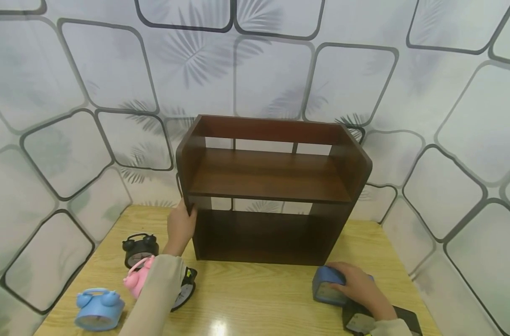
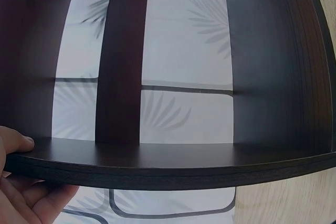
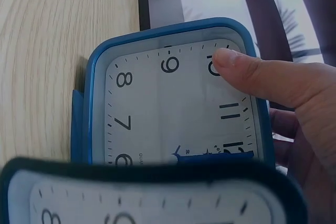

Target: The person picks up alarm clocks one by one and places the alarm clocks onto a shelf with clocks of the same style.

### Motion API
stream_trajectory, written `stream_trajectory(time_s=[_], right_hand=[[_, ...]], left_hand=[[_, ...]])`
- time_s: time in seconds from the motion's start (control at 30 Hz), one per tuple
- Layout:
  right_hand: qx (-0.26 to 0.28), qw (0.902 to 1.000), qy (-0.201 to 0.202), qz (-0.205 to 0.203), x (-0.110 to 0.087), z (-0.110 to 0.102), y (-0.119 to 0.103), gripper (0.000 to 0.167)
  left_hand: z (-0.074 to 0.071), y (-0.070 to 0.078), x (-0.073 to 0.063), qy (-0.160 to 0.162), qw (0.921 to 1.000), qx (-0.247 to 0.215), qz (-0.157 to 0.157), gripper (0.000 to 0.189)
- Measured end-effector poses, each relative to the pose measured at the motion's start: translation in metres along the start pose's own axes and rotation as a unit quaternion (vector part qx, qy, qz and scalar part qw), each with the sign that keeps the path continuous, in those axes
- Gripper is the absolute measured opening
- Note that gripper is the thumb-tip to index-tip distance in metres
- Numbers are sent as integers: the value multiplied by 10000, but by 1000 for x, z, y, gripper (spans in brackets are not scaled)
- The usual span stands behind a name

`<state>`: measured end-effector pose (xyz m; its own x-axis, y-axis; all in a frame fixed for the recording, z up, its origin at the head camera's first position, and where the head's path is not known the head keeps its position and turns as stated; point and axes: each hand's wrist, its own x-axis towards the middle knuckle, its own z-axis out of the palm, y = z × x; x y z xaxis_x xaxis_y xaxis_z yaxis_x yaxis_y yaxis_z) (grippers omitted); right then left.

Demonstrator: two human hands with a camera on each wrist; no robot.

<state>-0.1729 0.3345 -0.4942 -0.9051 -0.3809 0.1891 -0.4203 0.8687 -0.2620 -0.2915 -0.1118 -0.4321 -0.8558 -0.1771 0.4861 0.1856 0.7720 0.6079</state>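
A dark brown two-tier wooden shelf [image 1: 272, 179] stands at the back of the table, tilted in the head view. My left hand [image 1: 181, 226] grips the front edge of its left side panel; in the left wrist view my thumb lies inside the panel and my fingers outside. My right hand [image 1: 356, 284] holds a blue square clock [image 3: 173, 98] by its edge, thumb over the white dial near the 10. Beside it sits a dark-framed clock [image 3: 152, 174], partly under my right wrist in the head view.
On the left of the wooden table [image 1: 238, 298] stand a black twin-bell alarm clock [image 1: 140, 249], a pink one [image 1: 135, 280] and a light blue one [image 1: 98, 310]. Another black clock [image 1: 185, 291] is partly hidden by my left sleeve. Patterned walls [image 1: 276, 74] enclose the table behind and at the sides.
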Motion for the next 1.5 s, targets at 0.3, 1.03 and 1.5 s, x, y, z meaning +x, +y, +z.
stream_trajectory(time_s=[0.3,1.03,1.5], right_hand=[[-22,10000,5,-50,7,6,-15,49],[165,9990,-190,-370,32,24,-45,47],[370,9967,-296,-653,47,37,-67,48]], left_hand=[[0,1,-1,-71,10000,0,-51,28],[-2,1,2,-213,9996,15,-181,29],[-2,0,2,-184,9998,15,-122,27]])
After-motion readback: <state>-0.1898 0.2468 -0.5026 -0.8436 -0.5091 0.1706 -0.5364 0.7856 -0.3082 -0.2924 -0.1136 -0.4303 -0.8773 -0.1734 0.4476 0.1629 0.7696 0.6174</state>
